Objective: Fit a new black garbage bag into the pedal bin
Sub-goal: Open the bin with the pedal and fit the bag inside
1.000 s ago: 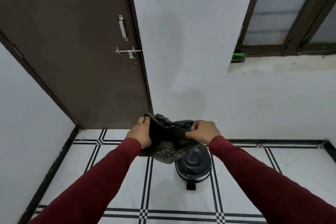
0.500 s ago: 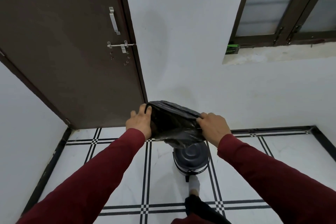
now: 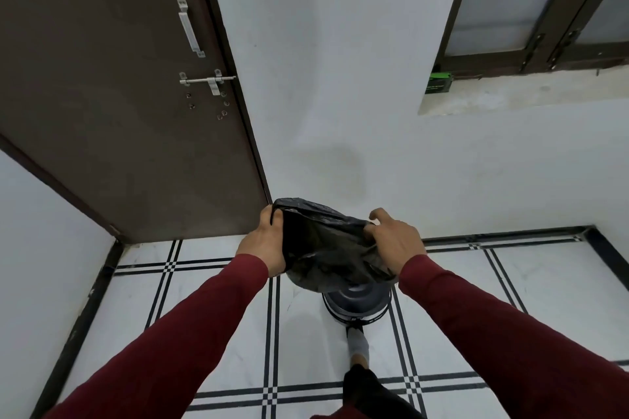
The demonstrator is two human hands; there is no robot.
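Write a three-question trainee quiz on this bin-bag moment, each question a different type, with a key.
1. True or false: the pedal bin lid is shut.
2. Multiple choice: the black garbage bag is held by (a) the left hand only, (b) both hands, (c) the right hand only.
3. Fill in: a socked foot reaches toward the bin's ____ at its front base.

Key
1. True: the domed lid sits closed under the bag.
2. b: the left hand and right hand each grip one side of the bag.
3. pedal
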